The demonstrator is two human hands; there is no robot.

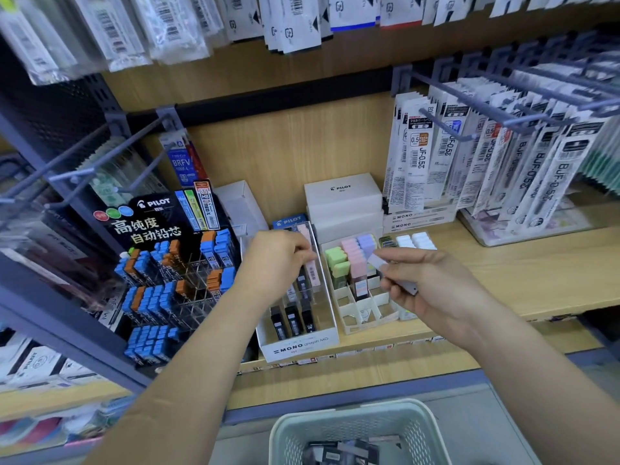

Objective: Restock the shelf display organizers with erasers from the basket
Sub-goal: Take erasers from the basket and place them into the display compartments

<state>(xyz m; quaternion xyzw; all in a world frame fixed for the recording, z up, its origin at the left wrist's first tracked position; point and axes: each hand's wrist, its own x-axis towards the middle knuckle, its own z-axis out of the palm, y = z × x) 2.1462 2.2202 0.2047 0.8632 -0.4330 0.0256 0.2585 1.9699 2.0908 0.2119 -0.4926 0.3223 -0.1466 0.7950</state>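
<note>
Eraser [376, 262], clamped slantwise in the right hand's [432, 290] grip, points its far end left at the divided organizer [359, 326] just beside; the left hand's [278, 260] curled grip is unreadable.

Bare shelf [503, 273] is left along the front edge, right of the organizers [298, 345]. Reach from above is narrowed by hanging refill packs [416, 162] at the right and pegs [110, 147] at the left. The back is blocked by boxes [342, 196], the left end by a lead display [167, 280].

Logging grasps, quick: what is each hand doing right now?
Left hand: curled at the box; grip cannot be told.
Right hand: holds an eraser.
</note>
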